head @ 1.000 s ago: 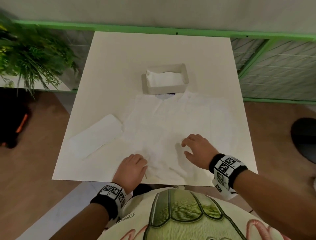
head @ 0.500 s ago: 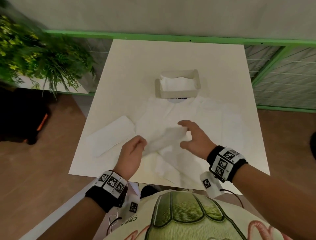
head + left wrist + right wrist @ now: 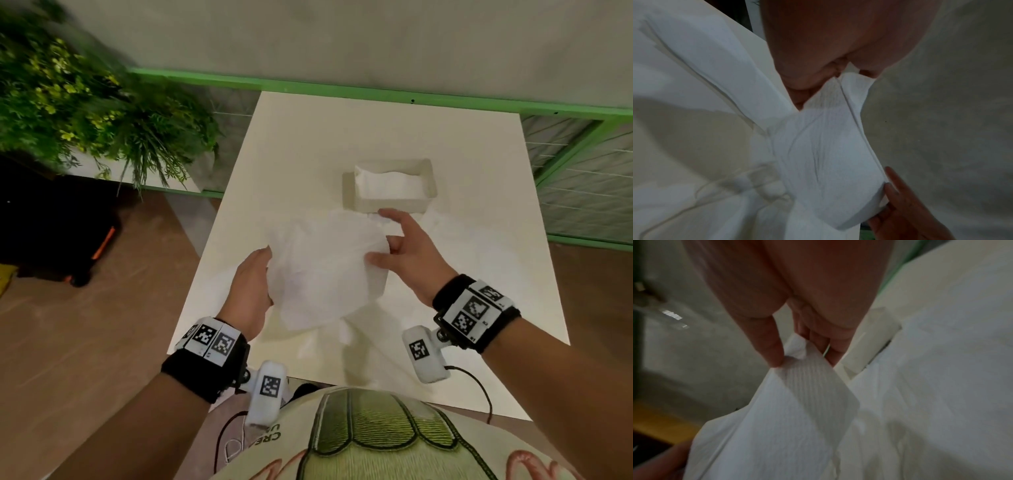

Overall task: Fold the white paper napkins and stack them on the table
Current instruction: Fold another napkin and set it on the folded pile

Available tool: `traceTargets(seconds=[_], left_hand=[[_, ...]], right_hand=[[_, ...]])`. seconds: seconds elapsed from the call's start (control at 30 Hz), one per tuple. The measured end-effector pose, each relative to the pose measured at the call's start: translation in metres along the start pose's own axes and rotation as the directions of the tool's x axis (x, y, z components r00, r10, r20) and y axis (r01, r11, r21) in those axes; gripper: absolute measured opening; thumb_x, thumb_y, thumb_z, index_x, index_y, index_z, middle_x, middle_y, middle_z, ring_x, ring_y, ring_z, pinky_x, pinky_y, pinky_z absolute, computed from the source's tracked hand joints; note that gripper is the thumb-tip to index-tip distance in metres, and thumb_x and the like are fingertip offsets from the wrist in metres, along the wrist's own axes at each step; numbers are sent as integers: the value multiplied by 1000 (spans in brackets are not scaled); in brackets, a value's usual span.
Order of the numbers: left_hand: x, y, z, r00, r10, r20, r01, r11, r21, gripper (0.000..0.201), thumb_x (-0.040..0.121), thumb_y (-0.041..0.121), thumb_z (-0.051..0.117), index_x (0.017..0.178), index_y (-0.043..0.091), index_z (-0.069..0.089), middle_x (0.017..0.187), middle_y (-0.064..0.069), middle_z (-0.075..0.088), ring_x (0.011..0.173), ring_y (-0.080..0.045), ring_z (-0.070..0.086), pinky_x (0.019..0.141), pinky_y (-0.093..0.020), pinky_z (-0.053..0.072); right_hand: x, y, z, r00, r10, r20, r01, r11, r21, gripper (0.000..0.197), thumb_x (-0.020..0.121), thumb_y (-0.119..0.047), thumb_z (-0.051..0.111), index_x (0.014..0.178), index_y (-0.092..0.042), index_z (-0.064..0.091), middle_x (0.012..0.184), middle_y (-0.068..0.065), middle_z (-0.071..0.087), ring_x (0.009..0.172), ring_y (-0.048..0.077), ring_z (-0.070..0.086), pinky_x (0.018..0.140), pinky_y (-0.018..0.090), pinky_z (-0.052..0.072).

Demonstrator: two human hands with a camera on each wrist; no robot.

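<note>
Your left hand (image 3: 251, 282) pinches the L edge of a white paper napkin (image 3: 325, 270), lifted above the table (image 3: 308, 137). Your right hand (image 3: 407, 253) pinches its R edge w/ thumb, index finger stretched out. Napkin box (image 3: 394, 202) sits just behind; folded napkin (image 3: 701, 53) lies to the L.

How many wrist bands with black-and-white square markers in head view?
2: one on the left wrist band, at lower left, one on the right wrist band, at lower right. Both fully visible, none hidden.
</note>
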State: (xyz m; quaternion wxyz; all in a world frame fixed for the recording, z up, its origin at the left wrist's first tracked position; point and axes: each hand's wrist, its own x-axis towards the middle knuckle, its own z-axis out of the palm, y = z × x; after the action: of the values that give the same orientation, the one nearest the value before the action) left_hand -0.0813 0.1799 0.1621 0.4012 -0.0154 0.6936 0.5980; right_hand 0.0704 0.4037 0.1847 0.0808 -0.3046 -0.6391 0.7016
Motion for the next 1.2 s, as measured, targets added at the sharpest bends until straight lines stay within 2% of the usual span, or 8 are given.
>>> traceTargets(seconds=[0.1, 0.2, 0.27, 0.43, 0.53, 0.67, 0.97, 1.2], left_hand=[[2, 6, -13, 1000, -7, 22, 10, 988, -155, 50, 98, 58, 52, 141, 33, 49, 122, -9, 72, 110, -26, 71, 92, -44, 56], [-1, 13, -28, 991, 134, -26, -136, 982, -131, 50, 96, 38, 66, 141, 43, 44, 116, -12, 72, 106, -25, 71, 92, -44, 57], [-1, 14, -40, 970, 233, 68, -231, 972, -38, 58, 89, 19, 76, 137, 42, 54, 99, -21, 71, 94, -26, 67, 91, -42, 54], [10, 9, -70, 953, 282, 109, -302, 904, 302, 38, 78, 17, 87, 107, 38, 77, 102, -16, 72, 81, -24, 55, 87, -51, 56], [13, 6, -85, 948, 302, 97, -315, 862, 397, 33, 75, 22, 90, 100, 38, 77, 87, -5, 70, 64, -13, 47, 66, -30, 48], [12, -5, -98, 957, 272, 101, -282, 785, 552, 32, 72, 25, 91, 97, 36, 75, 77, 15, 61, 51, -5, 44, 54, -16, 39], [0, -50, -127, 953, 282, 109, -285, 724, 628, 3, 89, 41, 74, 86, 42, 73, 94, 1, 55, 95, -10, 53, 84, -24, 43], [4, -63, -139, 989, 147, 25, -138, 838, 529, 32, 98, 30, 64, 73, 10, 65, 75, -3, 47, 68, -12, 45, 71, -28, 38]], right_hand=[[4, -7, 16, 990, -143, -20, 140, 984, -107, 75, 87, 1, 70, 139, -43, 38, 95, 28, 70, 88, 41, 68, 84, 47, 58], [12, -6, 29, 973, -229, -28, 219, 955, -200, 59, 88, -1, 70, 129, -41, 54, 88, 29, 62, 80, 40, 60, 76, 42, 52], [17, -5, 40, 972, -236, -23, 226, 952, -207, 38, 89, -1, 70, 114, -30, 69, 92, 7, 69, 84, 23, 63, 79, 34, 49], [28, -1, 60, 993, -118, -21, 111, 968, -224, 27, 88, -4, 73, 109, -20, 74, 101, 4, 74, 94, 26, 68, 88, 36, 56], [34, 4, 69, 995, -97, -8, 91, 960, -265, 21, 86, -6, 76, 102, -20, 75, 85, -6, 71, 79, 16, 65, 78, 29, 54], [39, 12, 80, 997, -58, 48, 70, 947, -312, 8, 85, -14, 77, 88, -20, 74, 86, 19, 68, 73, 20, 55, 71, 32, 46], [42, 38, 94, 992, 102, 79, -56, 892, -448, 10, 84, -23, 80, 79, -24, 71, 127, -9, 60, 122, 4, 52, 104, 23, 30], [58, 61, 124, 913, 372, 165, -342, 922, -183, 31, 76, -46, 82, 88, -19, 72, 96, 3, 74, 92, 25, 68, 88, 40, 51]])
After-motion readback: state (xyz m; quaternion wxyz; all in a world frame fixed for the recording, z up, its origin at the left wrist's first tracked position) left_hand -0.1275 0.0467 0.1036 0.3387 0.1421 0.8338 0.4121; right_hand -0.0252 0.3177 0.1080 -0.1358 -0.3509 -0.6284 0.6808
